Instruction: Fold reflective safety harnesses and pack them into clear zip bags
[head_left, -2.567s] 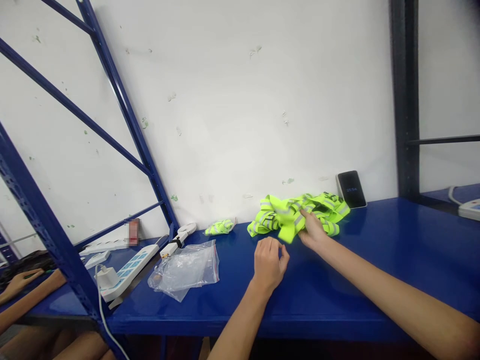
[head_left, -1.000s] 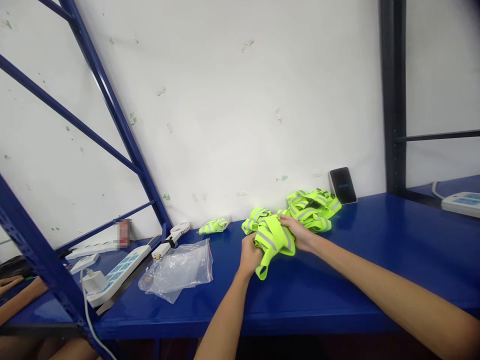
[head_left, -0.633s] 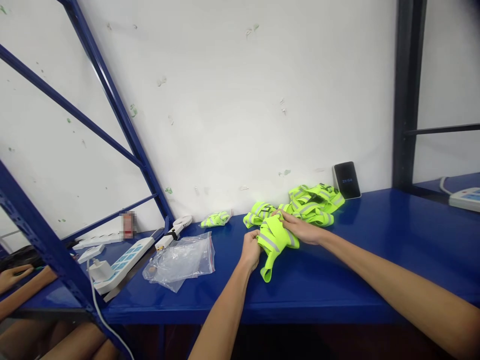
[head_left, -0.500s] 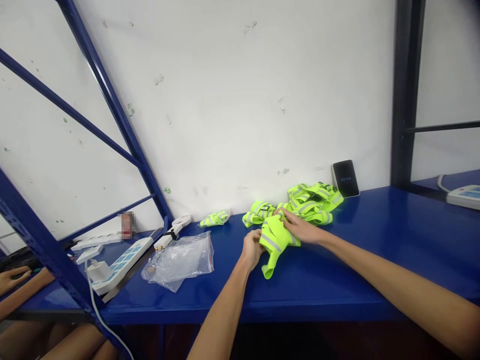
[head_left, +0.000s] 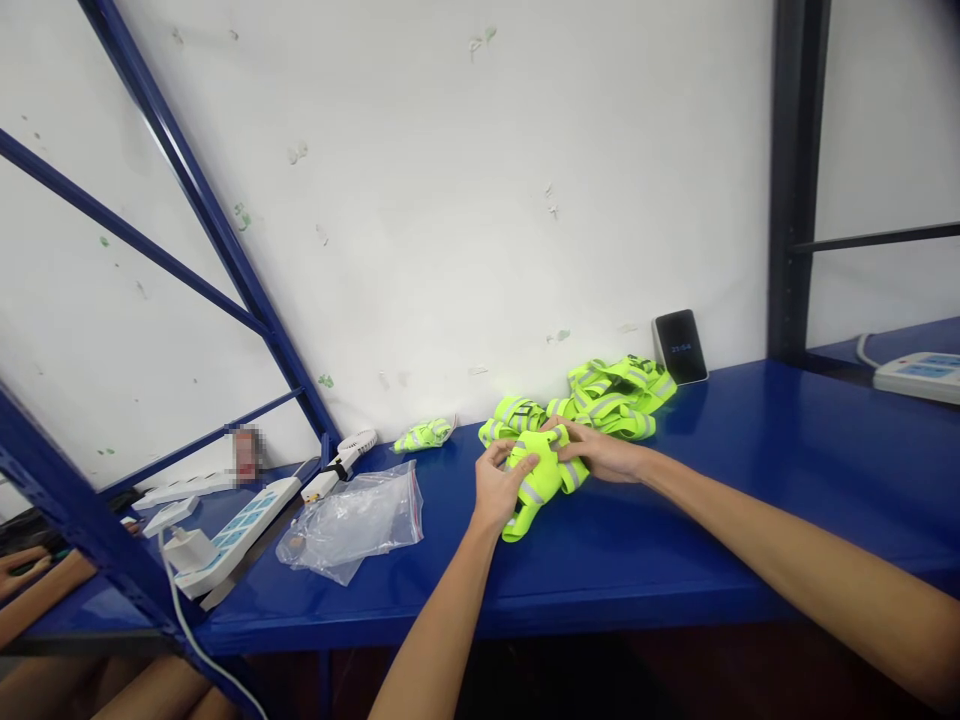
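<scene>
A fluorescent yellow-green reflective strap (head_left: 541,478) with grey stripes is bunched between my hands over the blue shelf. My left hand (head_left: 501,488) grips its left side, with the thumb lying across the front. On the upper right, my right hand (head_left: 592,448) is closed on the same strap, its fingertips partly hidden by the fabric. Right behind my hands lies a loose heap of similar reflective straps (head_left: 616,396). A smaller bundle (head_left: 517,412) of them sits just left of that heap.
A clear zip bag (head_left: 364,525) lies left on the blue shelf (head_left: 720,520). Behind it are a small white fan (head_left: 352,450) and a bagged strap (head_left: 424,435). A clock display (head_left: 680,347) leans on the wall. Power strips (head_left: 244,535) and another person's hand (head_left: 22,572) are far left.
My left hand has shifted up the strap, and its thumb now presses on the front. The strap's hanging end has swung left and is more folded. The camera view has shifted slightly.
</scene>
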